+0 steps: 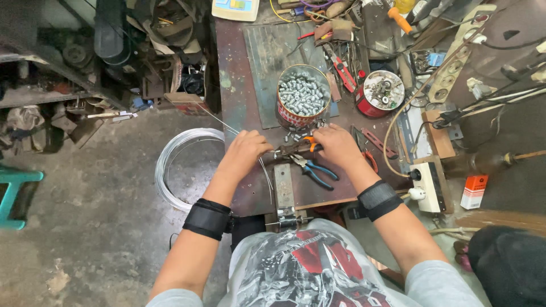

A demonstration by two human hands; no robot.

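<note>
My left hand pinches a thin steel wire at the workbench's front edge. My right hand grips orange-handled pliers whose jaws meet the wire between both hands. The wire runs down to a coil on the floor at the left. Blue-handled pliers lie just below my hands. A round tin full of small grey metal sleeves stands right behind my hands, with several loose sleeves scattered at its base. Black bands wrap both wrists.
A red tin of small parts sits to the right, red cutters beside it. A white power strip and cables crowd the right edge. A metal bracket projects at the bench front. Cluttered shelves fill the left; a teal stool stands far left.
</note>
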